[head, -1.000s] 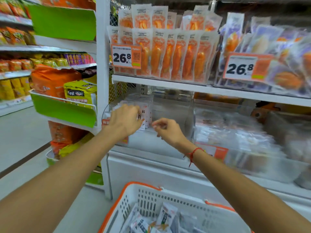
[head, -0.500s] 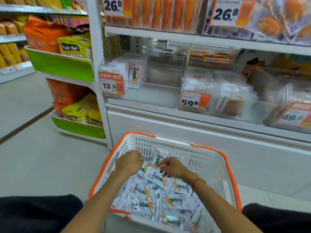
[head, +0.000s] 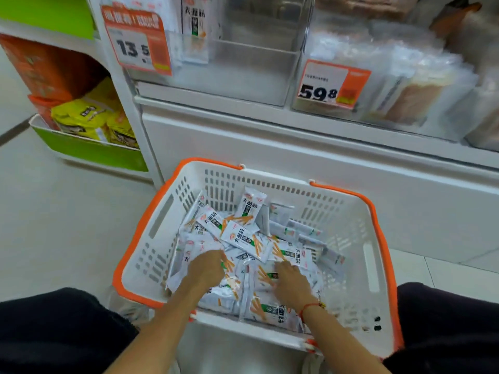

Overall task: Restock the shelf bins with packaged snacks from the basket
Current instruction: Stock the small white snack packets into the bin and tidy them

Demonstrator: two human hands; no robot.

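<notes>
- Dark trouser legs (head: 54, 330) fill the lower left and lower right corners of the frame, either side of the basket.
- White perforated plastic basket with orange rim (head: 348, 233) sits lower centre on the pale tiled floor (head: 54, 217), just in front of the white shelf base.
- Small white foil snack packets with green and orange print (head: 243, 238) lie heaped loose inside the basket, mostly in its left and middle part; a few stand up against the far wall.
- Left hand (head: 206, 268), lower centre, is down in the packet pile, back of hand up, fingers bent into the packets; fingertips are hidden, so cannot tell whether it actually has hold of one.
- Right hand (head: 290, 282) is beside it to the right, also pressed into the heap, fingers curled down among packets; grip cannot be told. Red string bracelet (head: 310, 307) on that wrist.
- Clear plastic shelf bin (head: 256, 66), upper centre, holds a few of the same white packets (head: 195, 25) standing at its left end; the rest of the bin shows bare.
- Orange price tag reading 13.5 (head: 137, 41) hangs on that bin's left front.
- Second clear bin (head: 405, 85), upper right, holds blurred clear-wrapped goods, with an orange tag reading 59.8 (head: 333, 85).
- Green-fronted side rack (head: 89, 152), left of frame, carries yellow snack bags (head: 81, 117) with orange bags (head: 46, 66) above.
</notes>
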